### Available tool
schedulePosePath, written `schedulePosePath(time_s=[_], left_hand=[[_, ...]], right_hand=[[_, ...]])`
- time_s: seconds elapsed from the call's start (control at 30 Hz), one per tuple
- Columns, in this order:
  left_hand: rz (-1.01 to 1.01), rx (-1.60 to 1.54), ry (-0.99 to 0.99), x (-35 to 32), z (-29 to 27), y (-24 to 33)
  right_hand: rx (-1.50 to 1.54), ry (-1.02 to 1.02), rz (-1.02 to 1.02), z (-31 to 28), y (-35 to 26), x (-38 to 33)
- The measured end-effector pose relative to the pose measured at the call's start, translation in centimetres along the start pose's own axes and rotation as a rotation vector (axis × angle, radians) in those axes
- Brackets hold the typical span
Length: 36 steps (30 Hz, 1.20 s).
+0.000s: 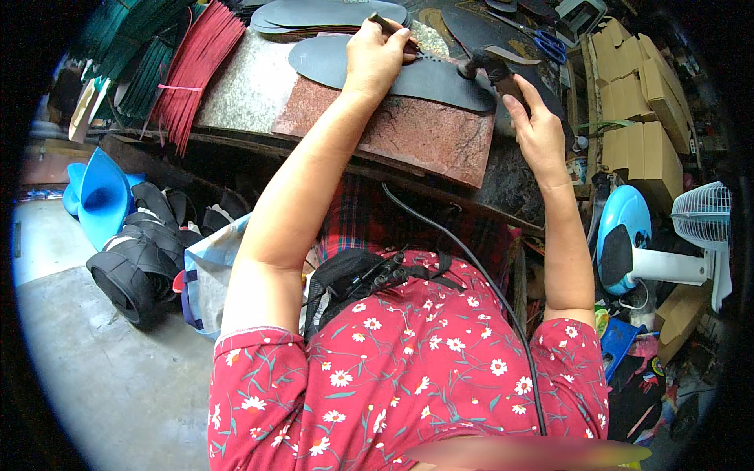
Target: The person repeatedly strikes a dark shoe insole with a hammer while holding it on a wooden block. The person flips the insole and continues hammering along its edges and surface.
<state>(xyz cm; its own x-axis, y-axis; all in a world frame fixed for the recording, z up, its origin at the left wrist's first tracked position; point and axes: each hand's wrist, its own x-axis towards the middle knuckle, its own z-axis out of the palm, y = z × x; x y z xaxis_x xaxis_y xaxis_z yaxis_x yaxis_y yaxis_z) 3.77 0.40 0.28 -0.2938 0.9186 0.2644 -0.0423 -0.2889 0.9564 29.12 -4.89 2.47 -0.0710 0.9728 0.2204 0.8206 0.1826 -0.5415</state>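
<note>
My left hand (378, 59) is closed around a dark rod-like punch (382, 23), held over a black sole-shaped sheet (326, 63). A row of small holes (432, 56) runs across the sheet beside the fingers. The sheet lies flat on a reddish stone slab (424, 141) at the edge of the workbench. To the right, my right hand (538, 133) is closed on a dark hammer (496, 69), its head just above the sheet's right part. My palm hides part of the hammer's handle.
More sole-shaped sheets (322, 14) are stacked behind. Bundles of red strips (196, 71) and green strips (118, 31) lie at left. Blue-handled scissors (548, 45) rest far right, near cardboard boxes (644, 149) and a fan (699, 212). Black rolled material (137, 267) sits on the floor at left.
</note>
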Motion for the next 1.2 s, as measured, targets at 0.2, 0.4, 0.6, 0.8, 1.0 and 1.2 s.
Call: schedulePosePath(time_s=[0.2,0.4,0.6,0.8,1.0,1.2], left_hand=[[0.298,0.528,-0.106,0.1,0.0,-0.2],[0.626,0.851,-0.232,-0.9,1.4,0.9],[0.041,0.307,-0.073,0.1,0.5,0.4],[0.106,0.149,-0.048,1.2,-2.6,0.3],[0.149,0.454,-0.056,0.4,-2.6,0.2],[0.403,0.654,-0.119,0.3,-2.2,1.4]], right_hand=[[0.265,0.036,-0.174,-3.4,-3.5,-0.2],[0.457,0.247,-0.367,-4.0,-5.5,-0.4],[-0.071,0.052,-0.120,-1.3,-2.1,-0.3],[-0.099,-0.010,-0.078,-0.8,-1.0,-0.7],[0.169,-0.013,-0.123,-3.2,-3.4,0.8],[0.540,0.237,-0.534,-6.2,-7.9,1.2]])
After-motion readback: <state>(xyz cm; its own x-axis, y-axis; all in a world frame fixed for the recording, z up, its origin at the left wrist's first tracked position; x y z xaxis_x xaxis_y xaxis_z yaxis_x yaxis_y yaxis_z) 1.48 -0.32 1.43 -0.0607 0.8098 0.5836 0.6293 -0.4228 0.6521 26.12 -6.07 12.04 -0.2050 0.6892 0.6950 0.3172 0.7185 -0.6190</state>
